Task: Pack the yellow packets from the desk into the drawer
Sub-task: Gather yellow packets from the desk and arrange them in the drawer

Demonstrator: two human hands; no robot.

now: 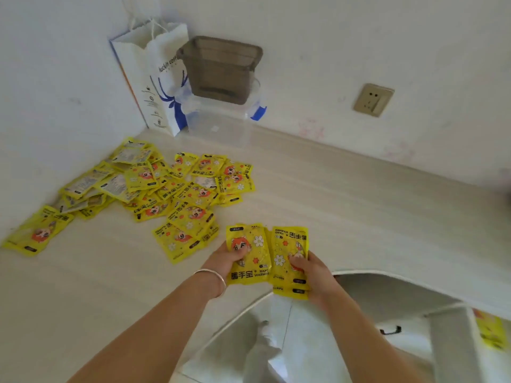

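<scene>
Because each hand, left (227, 259) and right (312, 268), grips its packets (289, 254) only with curled fingers at the surface (359, 205) edge, 1 loose packet may slide to the floor

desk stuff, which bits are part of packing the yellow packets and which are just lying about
Job:
pile of packets
packets in left hand and right hand
open drawer

Lying about:
paper bag
dark bin
clear box
wall socket
</scene>
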